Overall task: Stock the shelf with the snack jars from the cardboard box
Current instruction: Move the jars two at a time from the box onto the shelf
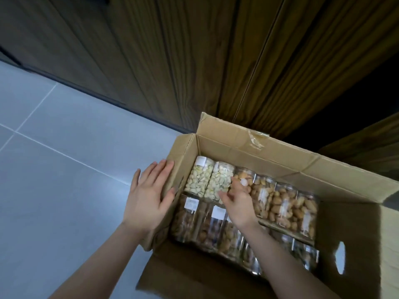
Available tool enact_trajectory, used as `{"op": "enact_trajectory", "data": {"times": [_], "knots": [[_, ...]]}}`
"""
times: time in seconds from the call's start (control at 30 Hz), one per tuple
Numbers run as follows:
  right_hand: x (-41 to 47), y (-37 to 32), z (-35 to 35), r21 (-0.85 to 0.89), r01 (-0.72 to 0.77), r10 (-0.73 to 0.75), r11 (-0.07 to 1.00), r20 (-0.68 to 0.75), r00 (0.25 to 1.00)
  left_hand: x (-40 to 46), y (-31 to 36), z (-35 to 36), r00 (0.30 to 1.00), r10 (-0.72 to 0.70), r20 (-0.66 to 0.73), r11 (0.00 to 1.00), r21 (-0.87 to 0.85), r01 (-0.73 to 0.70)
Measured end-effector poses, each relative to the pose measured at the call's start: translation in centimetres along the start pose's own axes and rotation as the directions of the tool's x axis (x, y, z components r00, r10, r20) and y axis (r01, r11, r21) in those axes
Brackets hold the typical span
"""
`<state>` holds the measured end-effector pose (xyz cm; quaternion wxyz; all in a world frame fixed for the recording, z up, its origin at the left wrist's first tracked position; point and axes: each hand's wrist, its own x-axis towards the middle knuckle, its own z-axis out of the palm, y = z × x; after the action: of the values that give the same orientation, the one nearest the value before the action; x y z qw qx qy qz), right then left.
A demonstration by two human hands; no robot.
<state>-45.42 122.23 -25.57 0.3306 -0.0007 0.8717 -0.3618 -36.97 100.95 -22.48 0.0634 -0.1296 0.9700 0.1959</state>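
the snack jars lie on their sides, packed tight in the cardboard box on the floor. the left hand presses flat on the side flap, fingers straight. the right hand reaches among the jars, fingers loosely curled, grip unclear; smooth round jars could slip or jam against neighbours.

Two hands — one box

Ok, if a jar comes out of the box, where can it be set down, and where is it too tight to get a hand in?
Free: the grey tiled floor left of the cardboard box, bordered by the dark wood cabinet fronts behind. Crowded: inside the box, the jars lie side by side in two packed rows, no bare bottom showing. The left hand holds back the left flap; the right hand reaches over the jars.
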Motion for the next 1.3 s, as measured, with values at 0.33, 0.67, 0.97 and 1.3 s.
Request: {"op": "enact_trajectory", "data": {"times": [0.33,0.67,0.97,1.3], "knots": [[4.9,-0.6,3.5,0.044,-0.278,0.276,0.960,0.053,0.960,0.0,-0.8,0.7,0.998,0.062,-0.024,0.995,-0.075,-0.064],[-4.0,-4.9,-0.8,0.311,0.077,-0.099,0.947,0.053,0.994,-1.7,3.0,-1.8,0.994,-0.090,-0.066,0.949,-0.310,0.065],[-10.2,-11.5,-3.1,0.377,0.195,-0.319,0.905,0.300,0.899,-3.3,6.3,-10.2,0.948,-0.249,0.200,0.446,-0.845,0.295],[0.4,-4.8,1.3,0.133,-0.054,0.042,0.990,0.089,0.995,-2.1,-2.3,-5.1,0.858,-0.507,0.075,0.471,-0.810,0.350]]}}
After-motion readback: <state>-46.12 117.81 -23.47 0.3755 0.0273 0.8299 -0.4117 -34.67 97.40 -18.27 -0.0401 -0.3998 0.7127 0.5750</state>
